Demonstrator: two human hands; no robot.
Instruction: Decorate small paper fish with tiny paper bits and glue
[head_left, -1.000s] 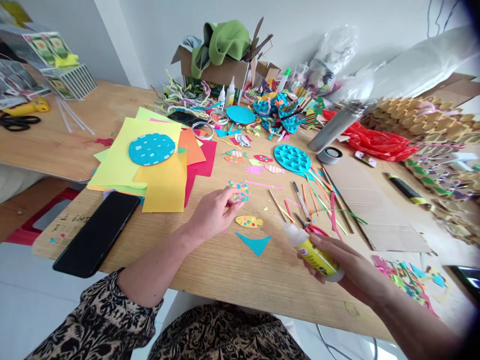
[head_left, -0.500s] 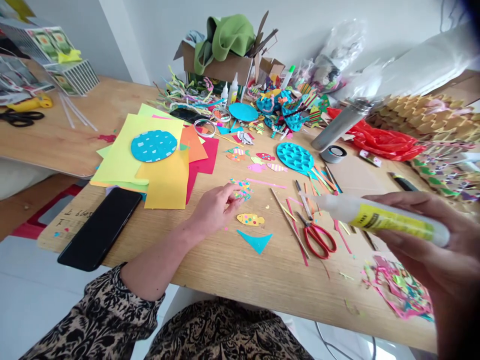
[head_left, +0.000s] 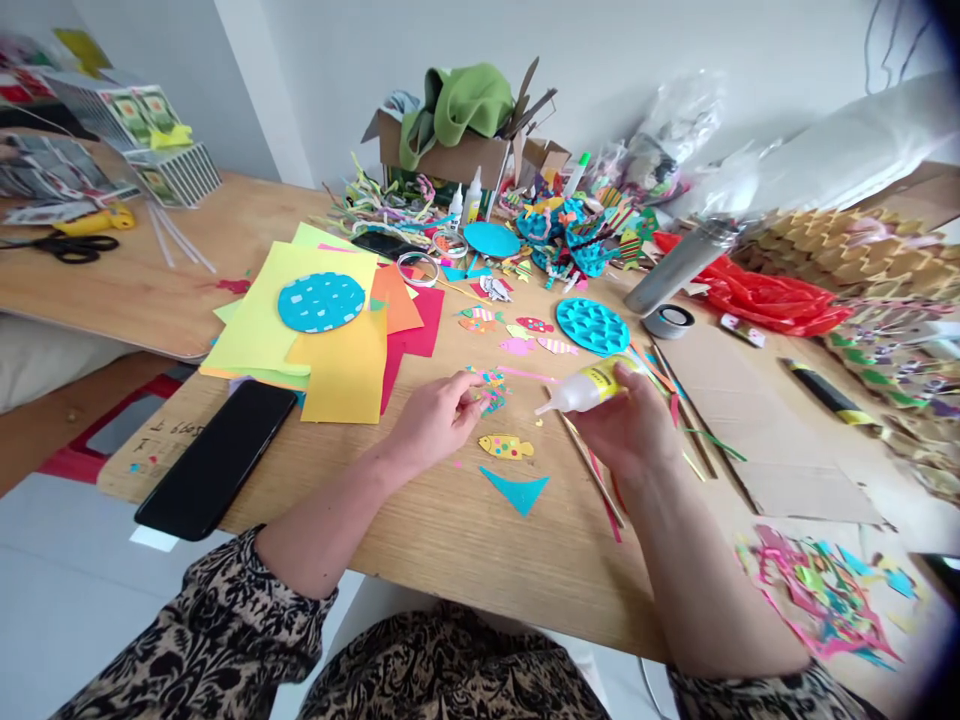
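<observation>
My right hand (head_left: 626,425) is wrapped round a clear glue bottle (head_left: 592,385) with a yellow label. The bottle lies tilted, its nozzle pointing left and down above the table. My left hand (head_left: 435,420) has thumb and forefinger pinched together at a cluster of small multicoloured paper bits (head_left: 491,388); whatever is between the fingertips is too small to make out. Just below lie a yellow paper fish (head_left: 504,447) with coloured dots and a turquoise paper triangle (head_left: 516,490). Several other paper fish (head_left: 517,346) lie farther back.
Yellow paper sheets (head_left: 345,380) and a black phone (head_left: 217,455) lie at left. A turquoise scalloped disc (head_left: 592,325), a steel flask (head_left: 682,265) and a tape roll (head_left: 669,320) are behind my right hand. Cardboard (head_left: 780,430) and paper scraps (head_left: 825,590) lie at right.
My right hand has brought the glue bottle left and away from me, its nozzle now close to the left hand. The left hand stays pinched at the paper bits.
</observation>
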